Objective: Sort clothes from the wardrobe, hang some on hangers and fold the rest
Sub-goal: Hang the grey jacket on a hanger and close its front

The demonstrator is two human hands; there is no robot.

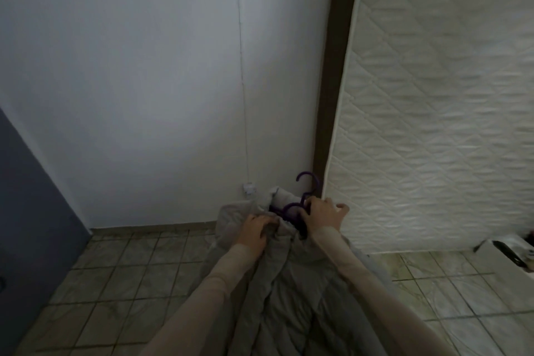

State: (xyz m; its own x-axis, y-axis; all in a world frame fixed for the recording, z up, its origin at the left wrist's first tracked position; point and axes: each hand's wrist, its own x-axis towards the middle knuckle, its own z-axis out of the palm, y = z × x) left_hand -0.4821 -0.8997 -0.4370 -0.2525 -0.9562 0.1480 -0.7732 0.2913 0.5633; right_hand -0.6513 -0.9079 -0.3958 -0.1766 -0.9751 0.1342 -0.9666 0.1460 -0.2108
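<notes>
Head: left hand [257, 227] grips grey garment [277, 274]; right hand [322, 215] holds purple hangers [300, 205].

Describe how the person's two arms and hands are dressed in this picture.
Both arms wear long, close-fitting, pale beige sleeves that end at the wrists. The left hand and right hand are bare: no gloves, and no rings or watch can be seen.

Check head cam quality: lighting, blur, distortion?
Head view: dim, bluish, with a soft bright patch on the wall; slight blur on the hands and purple hanger; wide-angle bowing along the mattress edge; grey garment folds murky; no glare.
</notes>
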